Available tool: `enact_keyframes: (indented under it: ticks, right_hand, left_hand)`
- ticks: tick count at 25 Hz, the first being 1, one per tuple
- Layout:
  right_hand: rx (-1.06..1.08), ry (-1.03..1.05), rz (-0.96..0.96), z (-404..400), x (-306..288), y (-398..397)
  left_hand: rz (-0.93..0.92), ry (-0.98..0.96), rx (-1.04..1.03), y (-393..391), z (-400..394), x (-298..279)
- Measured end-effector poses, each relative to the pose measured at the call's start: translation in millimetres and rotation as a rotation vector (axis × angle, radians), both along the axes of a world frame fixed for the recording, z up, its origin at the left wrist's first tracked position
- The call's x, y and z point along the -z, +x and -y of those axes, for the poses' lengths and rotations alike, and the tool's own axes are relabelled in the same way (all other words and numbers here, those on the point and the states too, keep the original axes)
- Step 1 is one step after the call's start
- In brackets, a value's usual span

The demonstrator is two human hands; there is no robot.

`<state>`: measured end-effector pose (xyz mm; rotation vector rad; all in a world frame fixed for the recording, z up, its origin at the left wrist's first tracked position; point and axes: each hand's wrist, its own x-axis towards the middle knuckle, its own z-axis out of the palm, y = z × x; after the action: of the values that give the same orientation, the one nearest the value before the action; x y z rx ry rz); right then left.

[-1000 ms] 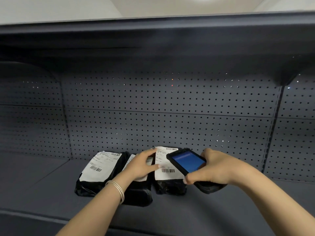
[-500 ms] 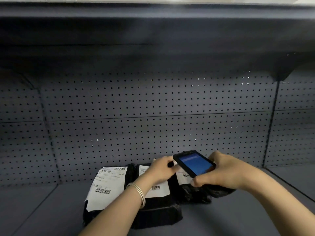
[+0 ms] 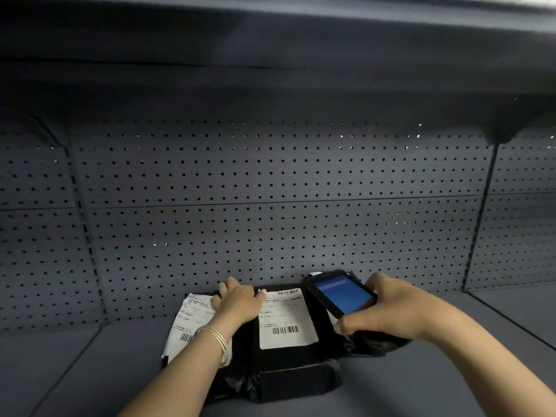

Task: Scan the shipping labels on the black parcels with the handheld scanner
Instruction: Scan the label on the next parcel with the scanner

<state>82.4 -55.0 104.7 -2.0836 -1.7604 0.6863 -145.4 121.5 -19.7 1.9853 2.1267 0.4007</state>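
Observation:
Three black parcels lie side by side on a grey shelf. The middle parcel (image 3: 288,368) shows its white shipping label (image 3: 285,317) with barcodes. The left parcel's label (image 3: 192,320) is partly covered by my left hand (image 3: 237,302), which rests flat with fingers spread across the top of the left and middle parcels. My right hand (image 3: 388,308) grips the black handheld scanner (image 3: 340,293), its blue screen lit, over the right parcel (image 3: 376,344), which is mostly hidden beneath it.
The grey shelf floor (image 3: 436,386) extends to both sides of the parcels. A perforated back panel (image 3: 270,191) rises behind them. The shelf above (image 3: 270,40) overhangs the space. A vertical divider (image 3: 478,218) stands at the right.
My left hand slid left from the middle and right labels onto the left parcel, uncovering the middle label. The scanner stays in my right hand over the right parcel. The view tilted downward.

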Motion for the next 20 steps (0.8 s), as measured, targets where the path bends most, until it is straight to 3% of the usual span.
enact_keyframes:
  ticks: [9,14,20]
  right_hand:
    - [-0.115,0.005,0.005,-4,-14,5]
    - [-0.199,0.052,0.011,4,-29,12]
    - [-0.290,0.072,0.129,25,-34,22]
  left_hand:
    - [0.608,0.541,0.062,7,26,-19]
    - [0.579,0.831,0.114,10,56,-49]
    - [0.540,0.871,0.119,7,85,-46]
